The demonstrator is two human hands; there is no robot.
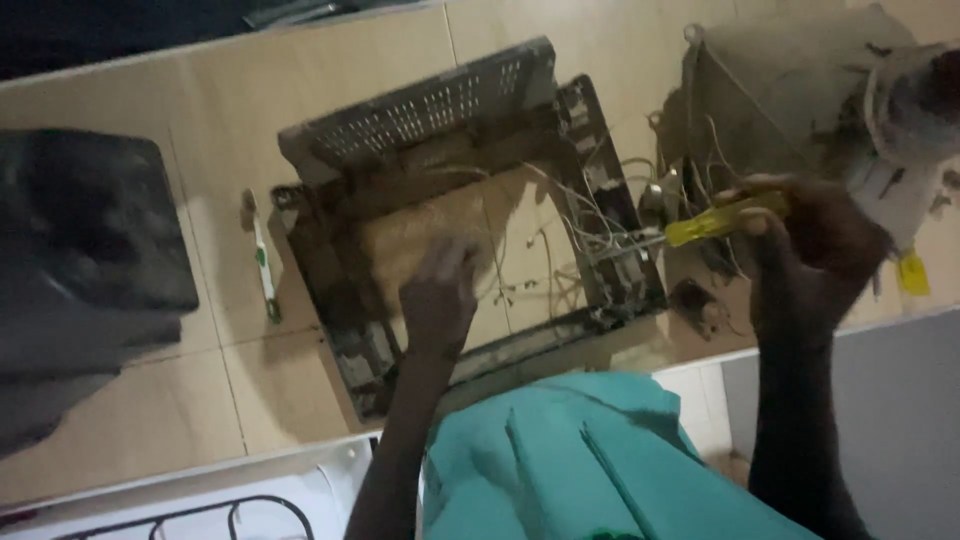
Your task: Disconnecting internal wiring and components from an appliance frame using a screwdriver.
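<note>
Down on the tan counter (300, 400) lies an opened, dusty appliance casing (450, 230), a dark rectangular frame with a slotted vent panel raised along its far edge and loose pale wires (570, 215) trailing across its open middle. The left hand (440, 290) reaches into that opening with fingers spread and loose, gripping nothing, its palm over the bare middle of the frame. The right hand (810, 240) is clenched around a yellow-handled screwdriver (720, 220), whose metal tip points left toward the right edge of the casing, among the wires. Beyond the right hand sits a grimy grey metal housing (770, 90). A small white-and-green tool (263, 265) lies on the counter just left of the casing, and a dark panel (85, 230) rests farther left. Teal clothing (560, 450) fills the near edge.
</note>
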